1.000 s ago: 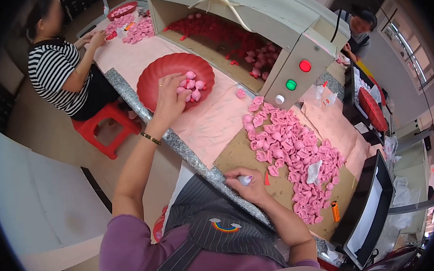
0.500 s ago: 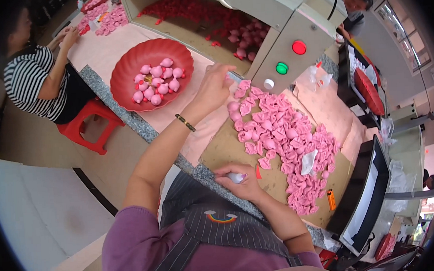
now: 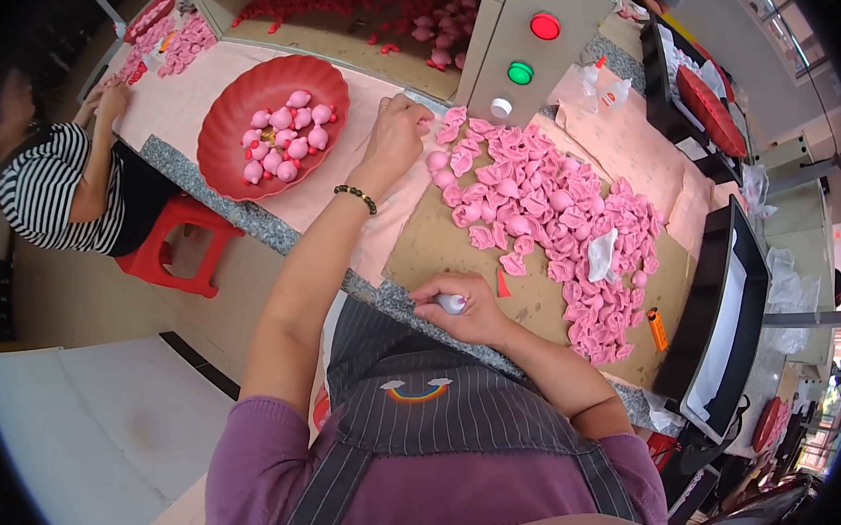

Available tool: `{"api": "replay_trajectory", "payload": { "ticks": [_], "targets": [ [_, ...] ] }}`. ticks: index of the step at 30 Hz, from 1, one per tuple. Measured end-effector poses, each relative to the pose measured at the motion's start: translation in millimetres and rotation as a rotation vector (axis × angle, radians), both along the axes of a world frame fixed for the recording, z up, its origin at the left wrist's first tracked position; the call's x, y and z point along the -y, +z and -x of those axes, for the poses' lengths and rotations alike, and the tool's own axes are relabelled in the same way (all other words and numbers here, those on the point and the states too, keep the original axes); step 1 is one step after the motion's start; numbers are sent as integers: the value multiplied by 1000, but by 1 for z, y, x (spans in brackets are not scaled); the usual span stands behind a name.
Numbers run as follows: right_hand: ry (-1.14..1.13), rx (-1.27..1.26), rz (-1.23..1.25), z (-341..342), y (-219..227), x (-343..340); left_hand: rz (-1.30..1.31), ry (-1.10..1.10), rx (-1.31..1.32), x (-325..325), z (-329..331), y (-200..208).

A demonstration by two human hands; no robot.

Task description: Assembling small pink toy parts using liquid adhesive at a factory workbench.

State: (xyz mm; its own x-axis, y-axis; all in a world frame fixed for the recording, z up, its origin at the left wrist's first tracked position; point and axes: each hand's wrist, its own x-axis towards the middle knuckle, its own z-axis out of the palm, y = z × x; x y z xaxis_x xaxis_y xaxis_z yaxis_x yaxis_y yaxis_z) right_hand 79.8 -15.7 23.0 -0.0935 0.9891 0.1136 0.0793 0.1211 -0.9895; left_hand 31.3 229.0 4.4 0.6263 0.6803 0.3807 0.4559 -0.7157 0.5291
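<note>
My left hand (image 3: pixel 398 137), with a dark beaded bracelet (image 3: pixel 356 198) at the wrist, is over the pink sheet by the machine's corner. Its fingers are bent and closed, and whatever is in them is hidden. At the table's near edge, my right hand (image 3: pixel 467 308) is closed around a small whitish squeeze bottle (image 3: pixel 451 304), only its rounded end showing. Right of my left hand, many soft pink pieces (image 3: pixel 532 198), some round, others folded, lie heaped on a brown board (image 3: pixel 430 252). Left of it, a red scalloped bowl (image 3: pixel 216 150) holds pink balls with small red parts.
A grey machine (image 3: pixel 485 56) with red and green buttons stands behind. Near the pile are a red scrap (image 3: pixel 503 283), a white crumpled piece (image 3: pixel 602 254), an orange lighter (image 3: pixel 657 329) and a black tray (image 3: pixel 705 341). A co-worker in stripes (image 3: pixel 50 189) sits at left by a red stool (image 3: pixel 183 243).
My left hand has drawn back slightly from the machine's corner, and its stretched fingers have curled in. The right hand keeps the bottle at the table edge. The view has shifted a little.
</note>
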Motion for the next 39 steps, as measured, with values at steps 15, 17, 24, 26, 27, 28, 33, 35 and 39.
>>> {"api": "replay_trajectory", "payload": {
  "ticks": [15, 17, 24, 26, 27, 28, 33, 35, 39],
  "targets": [
    [32, -121, 42, 2, -7, 1, 755, -202, 357, 65, -14, 14],
    [29, -108, 41, 2, -5, -1, 1029, -256, 808, 57, -6, 2],
    [-23, -219, 5, -1, -11, 1, 1093, -418, 901, 87, 10, 13],
    [-92, -221, 8, -3, -9, 3, 1092, -421, 904, 99, 9, 12],
    [-91, -224, 12, -5, -7, 4, 1082, -425, 913, 103, 9, 13],
    [-143, -187, -67, -6, -5, 4, 1071, -431, 954, 106, 9, 14],
    [-332, -188, -4, -4, -1, 3, 912, -160, 821, 110, 28, 13],
    [-326, -175, 7, -7, -3, 4, 803, -82, 630, 115, 40, 13],
    [-283, 47, 44, -15, 7, 23, 536, -145, 411, 129, 62, 9]
  ]
}}
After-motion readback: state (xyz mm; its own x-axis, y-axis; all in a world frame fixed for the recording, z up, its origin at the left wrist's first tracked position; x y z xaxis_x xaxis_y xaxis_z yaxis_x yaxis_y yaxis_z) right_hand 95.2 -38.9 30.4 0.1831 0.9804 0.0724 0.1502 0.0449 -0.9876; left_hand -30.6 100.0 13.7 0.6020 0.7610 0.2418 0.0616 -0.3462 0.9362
